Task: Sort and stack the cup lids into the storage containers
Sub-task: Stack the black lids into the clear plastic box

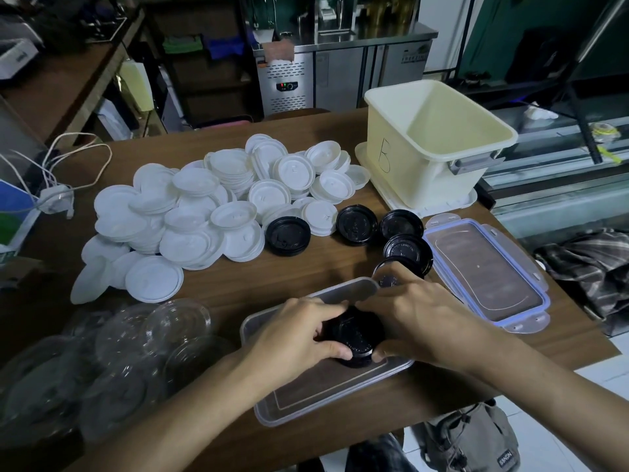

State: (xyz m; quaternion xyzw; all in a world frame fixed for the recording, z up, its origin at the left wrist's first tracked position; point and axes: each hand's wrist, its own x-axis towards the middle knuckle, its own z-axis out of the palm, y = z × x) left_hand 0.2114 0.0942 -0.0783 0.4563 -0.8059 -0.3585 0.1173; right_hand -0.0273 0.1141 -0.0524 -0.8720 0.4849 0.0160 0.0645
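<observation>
Now, on the table [238, 287], the white lids [204, 212] are past counting. Two containers: the bin [408, 172] far right, the tub [323, 386] just before me, long axis crosswise. My left hand [292, 335] and right hand [418, 311] curl round one black stack [354, 335] inside the tub. Four loose black lids [356, 224], a fifth half hidden, lie beyond, nearest my right hand.

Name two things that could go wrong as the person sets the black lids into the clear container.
1. The left hand and right hand grip the black lids, tilted, over the shallow clear container; released that way, they may topple or slide out.
2. The right hand sits just beside loose black lids on the table; pulling back could scatter them.
</observation>
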